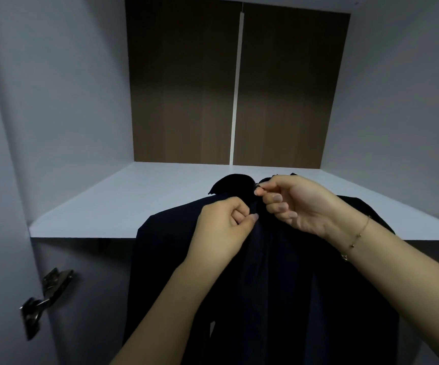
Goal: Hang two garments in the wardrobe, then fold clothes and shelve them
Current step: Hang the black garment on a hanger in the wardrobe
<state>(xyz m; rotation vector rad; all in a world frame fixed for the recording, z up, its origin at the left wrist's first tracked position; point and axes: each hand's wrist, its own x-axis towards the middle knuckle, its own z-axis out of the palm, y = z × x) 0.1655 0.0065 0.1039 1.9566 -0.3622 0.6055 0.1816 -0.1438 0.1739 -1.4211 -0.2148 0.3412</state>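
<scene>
Your left hand (222, 227) pinches the dark garment (279, 285) just below its collar, while your right hand (300, 204), just beside and above it, pinches what looks like a small zipper pull at the neck, probably closing the front so it hangs straight. The garment hangs in front of the white shelf (134, 201), whose edge lies behind your fingers. Beyond stands the brown back panel (184, 88), and a metal hinge (45, 296) sits low left.
</scene>
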